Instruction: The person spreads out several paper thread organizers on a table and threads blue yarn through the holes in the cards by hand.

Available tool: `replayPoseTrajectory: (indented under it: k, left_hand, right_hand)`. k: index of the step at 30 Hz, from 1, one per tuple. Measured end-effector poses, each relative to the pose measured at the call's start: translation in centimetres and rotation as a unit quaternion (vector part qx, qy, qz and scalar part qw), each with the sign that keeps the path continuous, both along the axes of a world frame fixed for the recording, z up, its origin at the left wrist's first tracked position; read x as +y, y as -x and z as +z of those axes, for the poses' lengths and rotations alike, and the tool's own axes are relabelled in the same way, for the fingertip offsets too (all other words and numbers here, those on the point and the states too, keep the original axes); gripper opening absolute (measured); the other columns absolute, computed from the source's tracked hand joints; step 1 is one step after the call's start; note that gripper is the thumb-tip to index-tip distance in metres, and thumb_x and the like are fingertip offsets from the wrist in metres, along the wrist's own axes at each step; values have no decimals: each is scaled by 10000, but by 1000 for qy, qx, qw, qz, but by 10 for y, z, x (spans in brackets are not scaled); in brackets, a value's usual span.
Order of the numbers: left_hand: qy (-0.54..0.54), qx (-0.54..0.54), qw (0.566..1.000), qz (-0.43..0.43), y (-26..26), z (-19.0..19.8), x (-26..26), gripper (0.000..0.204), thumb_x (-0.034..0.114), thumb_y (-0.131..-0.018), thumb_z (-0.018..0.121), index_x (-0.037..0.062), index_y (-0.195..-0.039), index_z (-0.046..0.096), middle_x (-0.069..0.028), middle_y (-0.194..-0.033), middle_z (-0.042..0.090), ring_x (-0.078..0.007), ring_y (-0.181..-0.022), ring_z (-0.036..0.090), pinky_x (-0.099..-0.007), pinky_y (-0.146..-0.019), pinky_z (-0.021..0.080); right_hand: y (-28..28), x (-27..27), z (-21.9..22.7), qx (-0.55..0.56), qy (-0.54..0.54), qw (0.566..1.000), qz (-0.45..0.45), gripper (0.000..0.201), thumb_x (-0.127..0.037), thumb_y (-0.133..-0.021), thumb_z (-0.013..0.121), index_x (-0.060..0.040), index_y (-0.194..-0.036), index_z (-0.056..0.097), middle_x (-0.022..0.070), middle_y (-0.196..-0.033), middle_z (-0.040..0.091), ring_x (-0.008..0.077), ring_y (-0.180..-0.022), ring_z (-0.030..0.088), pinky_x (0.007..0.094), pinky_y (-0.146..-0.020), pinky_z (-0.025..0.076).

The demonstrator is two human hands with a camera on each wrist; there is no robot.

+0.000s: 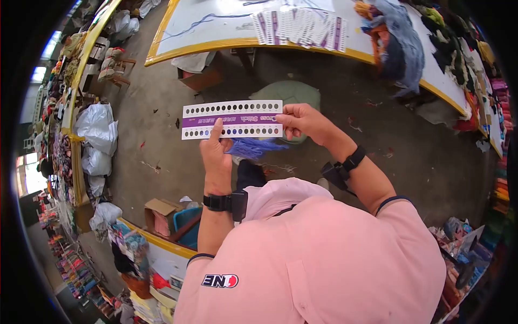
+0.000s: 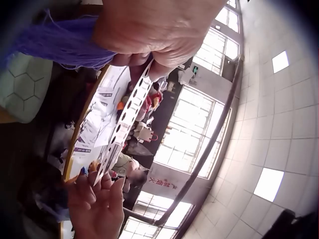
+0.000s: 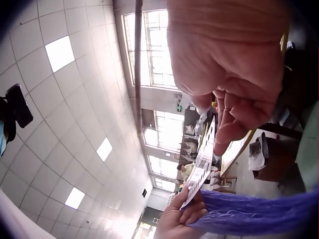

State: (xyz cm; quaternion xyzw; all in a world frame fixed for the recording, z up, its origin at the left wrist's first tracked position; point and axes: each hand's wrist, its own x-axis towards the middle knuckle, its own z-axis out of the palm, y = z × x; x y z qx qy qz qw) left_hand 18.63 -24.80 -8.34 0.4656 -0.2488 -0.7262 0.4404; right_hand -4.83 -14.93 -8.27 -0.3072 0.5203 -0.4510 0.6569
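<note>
A white punched thread card [image 1: 232,109] with a purple band and rows of holes along both long edges is held level in front of the body. My left hand [image 1: 216,154] grips its lower edge left of the middle, with one finger laid over the card's face. A bundle of blue-violet thread [image 1: 256,147] is in that same hand and trails to the right below the card, also seen as loose strands [image 3: 259,211] in the right wrist view. My right hand [image 1: 306,124] pinches the card's right end between thumb and fingers.
Ahead is a yellow-edged white table [image 1: 216,32] with several similar cards [image 1: 302,28] and heaped yarn [image 1: 399,48]. A green stool [image 1: 291,97] and a cardboard box [image 1: 200,78] stand on the floor before it. White plastic bags [image 1: 97,129] lie at the left.
</note>
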Motion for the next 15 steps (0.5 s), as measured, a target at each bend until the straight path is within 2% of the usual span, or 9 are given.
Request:
replayPoseTrajectory:
  k: [2,4,5,8,10,12,13,15]
  left_hand:
    - [-7,-19,1000,-16,-30,-21,-56,109,124,-900,697,91,-880,595,40,-710,525,-30,-499,353,-226,-453,237]
    - [-22,-36,999,-23,-71,-26,-110,110,129,-902,695,97,-882,591,44,-706,517,-30,-507,341,-231,-468,235]
    - [-15,7,999,-47,-99,-27,-136,103,116,-905,683,61,-962,618,4,-778,592,-68,-570,495,-250,-509,384]
    - [-33,-53,998,19,-131,15,-192,183,111,-909,671,15,-1059,632,-54,-892,657,-155,-747,649,-310,-644,531]
    - [24,-53,998,-28,-165,4,-233,260,111,-909,664,-7,-1137,626,-111,-1030,678,-230,-918,683,-366,-781,571]
    - [29,-3,998,-58,-179,1,-262,232,113,-899,674,-3,-1099,648,-102,-987,696,-193,-837,687,-315,-718,563]
    - [36,-21,995,-95,-189,-3,-275,229,117,-896,679,-6,-1088,654,-95,-961,702,-178,-811,684,-296,-700,555]
    - [51,-69,982,-168,-200,-6,-298,223,123,-888,690,-12,-1064,668,-80,-910,711,-149,-760,676,-257,-665,536]
  right_hand:
    - [-39,-53,-27,-29,-6,1000,-9,190,-183,-968,597,-18,-1047,650,10,-809,671,50,-604,585,196,-519,436]
    - [-75,-108,-44,-24,-4,999,-40,168,-130,-957,586,-3,-1043,655,17,-796,658,50,-585,564,218,-532,465]
    - [-97,-122,-47,-11,-2,999,-35,168,-120,-955,579,4,-1040,655,19,-787,653,52,-578,558,225,-536,471]
    - [-115,-179,-30,70,38,997,-11,169,-100,-950,558,23,-1017,653,23,-752,642,65,-548,539,245,-539,482]
    - [-123,-210,-23,104,53,993,-19,164,-110,-949,563,8,-1021,650,29,-742,648,81,-542,547,261,-534,482]
    - [-114,-233,-7,233,45,971,-13,152,-119,-943,577,-23,-1036,650,50,-735,651,97,-542,556,276,-529,483]
    - [-109,-241,3,277,47,959,-16,126,-118,-918,594,-45,-1008,643,103,-752,666,194,-573,615,337,-572,501]
    - [-95,-260,1,382,143,913,34,111,-122,-902,597,-50,-977,636,129,-772,670,270,-631,637,375,-617,505]
